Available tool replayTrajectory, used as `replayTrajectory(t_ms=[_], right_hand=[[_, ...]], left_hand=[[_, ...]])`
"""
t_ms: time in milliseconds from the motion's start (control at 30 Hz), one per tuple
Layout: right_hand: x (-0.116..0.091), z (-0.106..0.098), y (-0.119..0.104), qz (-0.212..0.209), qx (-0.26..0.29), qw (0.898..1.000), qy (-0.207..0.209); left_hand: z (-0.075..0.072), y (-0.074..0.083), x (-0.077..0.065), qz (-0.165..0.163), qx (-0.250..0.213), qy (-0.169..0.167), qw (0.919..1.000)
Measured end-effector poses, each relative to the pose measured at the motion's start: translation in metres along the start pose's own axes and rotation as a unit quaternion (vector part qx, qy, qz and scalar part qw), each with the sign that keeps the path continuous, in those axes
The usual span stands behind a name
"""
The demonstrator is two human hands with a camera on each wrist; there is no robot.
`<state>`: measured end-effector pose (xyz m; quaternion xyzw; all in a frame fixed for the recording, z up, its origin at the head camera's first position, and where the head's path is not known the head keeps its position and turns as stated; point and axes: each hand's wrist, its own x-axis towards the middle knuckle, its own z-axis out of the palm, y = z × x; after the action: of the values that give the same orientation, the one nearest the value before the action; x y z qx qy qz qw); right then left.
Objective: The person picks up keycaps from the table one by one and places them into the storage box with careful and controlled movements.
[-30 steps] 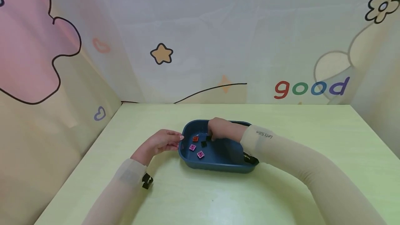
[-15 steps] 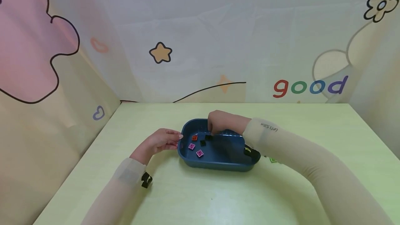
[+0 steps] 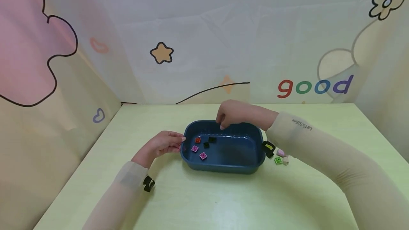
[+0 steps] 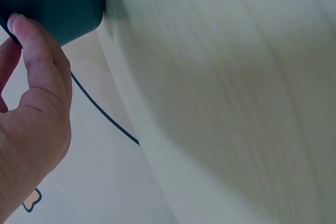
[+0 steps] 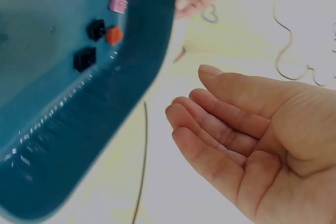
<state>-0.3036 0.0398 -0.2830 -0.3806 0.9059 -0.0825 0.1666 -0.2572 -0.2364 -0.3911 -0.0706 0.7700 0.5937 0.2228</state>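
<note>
The left hand (image 3: 161, 143) pinches the blue tray (image 3: 238, 149) by its rim on the table (image 3: 204, 201), small bricks (image 3: 203, 155) inside, while the right hand (image 3: 233, 113), fingers loosely bent and thumb apart, hovers over the tray's far rim, the right sleeve (image 3: 332, 155) reading "Let's Slim" and the backdrop (image 3: 204, 45) "good"

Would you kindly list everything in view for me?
Tray: 1, dark blue, on table
Orange block: 1, orange, left part of tray
Pink blocks: 2, pink, left part of tray
Black blocks: 2, black, right of orange block
Lilac block: 1, lilac, table, right of tray
Green block: 1, green, table, right of tray
Whitish block: 1, whitish, beside green block
Table: 1, pale green, under tray
Backdrop: 1, pale, printed, behind table
Wrist devices: 2, black, one per wrist
Sleeves: 2, beige, one per arm
Left hand: 1, bare, pinching tray's left rim
Right hand: 1, bare, over tray's far side
</note>
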Motion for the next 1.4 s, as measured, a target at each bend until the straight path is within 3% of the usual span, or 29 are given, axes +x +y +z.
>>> replayTrajectory(t_ms=[300,533,733,967,1400], right_hand=[[-0.06,-0.009,0.027,0.003,0.066,0.996,0.068],[-0.108,0.007,0.063,0.044,0.09,0.988,0.119],[-0.14,0.025,0.088,0.08,0.12,0.981,0.133],[-0.161,0.051,0.102,0.101,0.153,0.974,0.13],[-0.176,0.09,0.109,0.109,0.171,0.968,0.149]], left_hand=[[0.001,0.002,0.0,-0.003,0.006,0.008,0.9999],[0.0,0.001,-0.001,-0.002,0.012,0.006,0.9999],[0.0,0.002,-0.001,0.0,0.008,0.006,0.9999],[-0.002,0.0,-0.002,0.007,0.009,0.003,0.9999],[0.001,-0.003,0.001,0.01,0.007,-0.002,0.9999]])
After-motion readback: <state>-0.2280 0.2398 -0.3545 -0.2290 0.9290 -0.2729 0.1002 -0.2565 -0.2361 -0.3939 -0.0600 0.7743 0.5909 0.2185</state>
